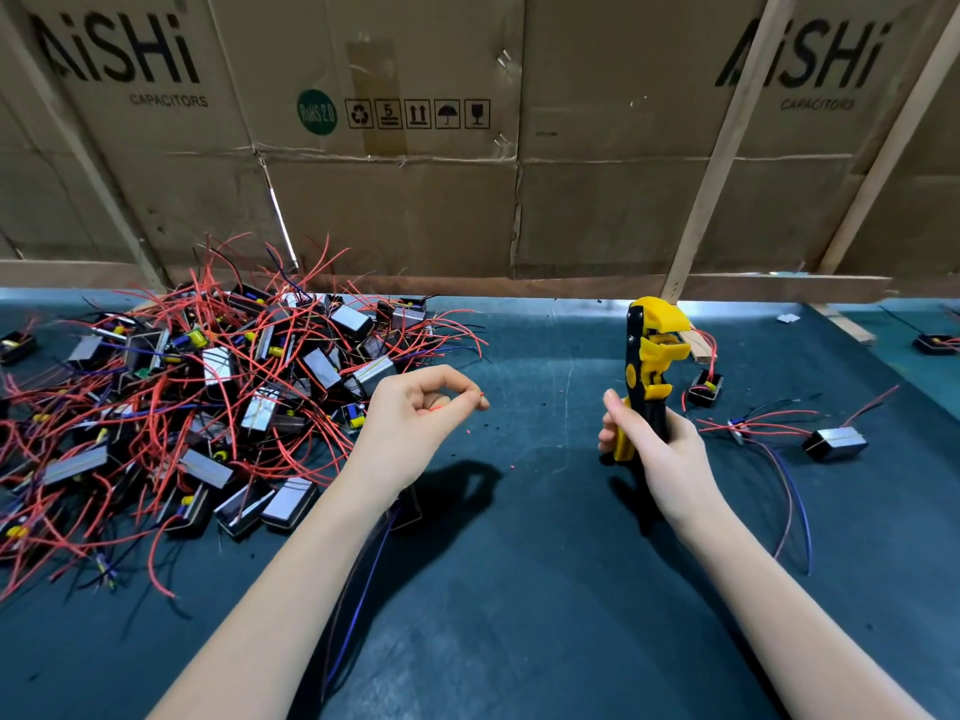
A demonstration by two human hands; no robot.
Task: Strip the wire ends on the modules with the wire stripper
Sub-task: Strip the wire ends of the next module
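My left hand (415,413) is raised over the dark green table and pinches a thin red wire (457,403) between thumb and fingertips. A module (408,506) hangs below that wrist, mostly hidden, with blue and dark wires (358,605) trailing under my forearm. My right hand (654,449) grips the black and yellow handles of the wire stripper (652,356), which stands upright with its yellow jaws pointing right. A big heap of modules with red wires (208,402) lies to the left.
Three modules (836,443) with red and blue wires lie to the right of the stripper. Another module (935,344) sits at the far right edge. Cardboard sheets (415,148) and wooden slats (727,148) wall off the back. Small bits of red insulation (514,466) dot the table (519,589).
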